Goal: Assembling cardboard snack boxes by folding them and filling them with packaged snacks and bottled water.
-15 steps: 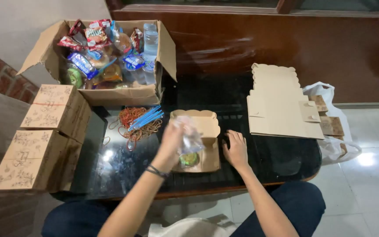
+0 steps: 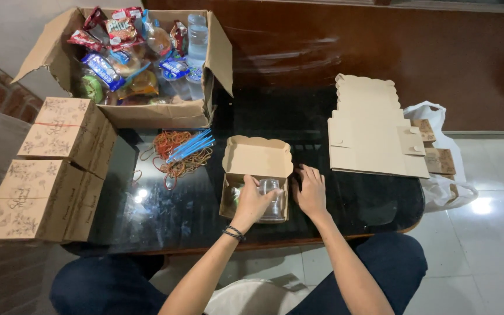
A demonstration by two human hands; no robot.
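A clear plastic cup (image 2: 270, 198) sits down inside the small open kraft box (image 2: 256, 178), which stands on the dark glossy table (image 2: 164, 216) near its front edge. The box's scalloped lid is flipped back and up, away from the person.

Dark glass table (image 2: 333, 201): snack carton (image 2: 164, 114), rubber bands (image 2: 173, 154), flat cardboard (image 2: 374, 137).

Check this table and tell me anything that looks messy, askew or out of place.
Only one thing: the rubber bands lie in a loose tangle on the dark table, with blue sticks strewn across them. The finished boxes and flat cardboard blanks sit in tidy stacks.
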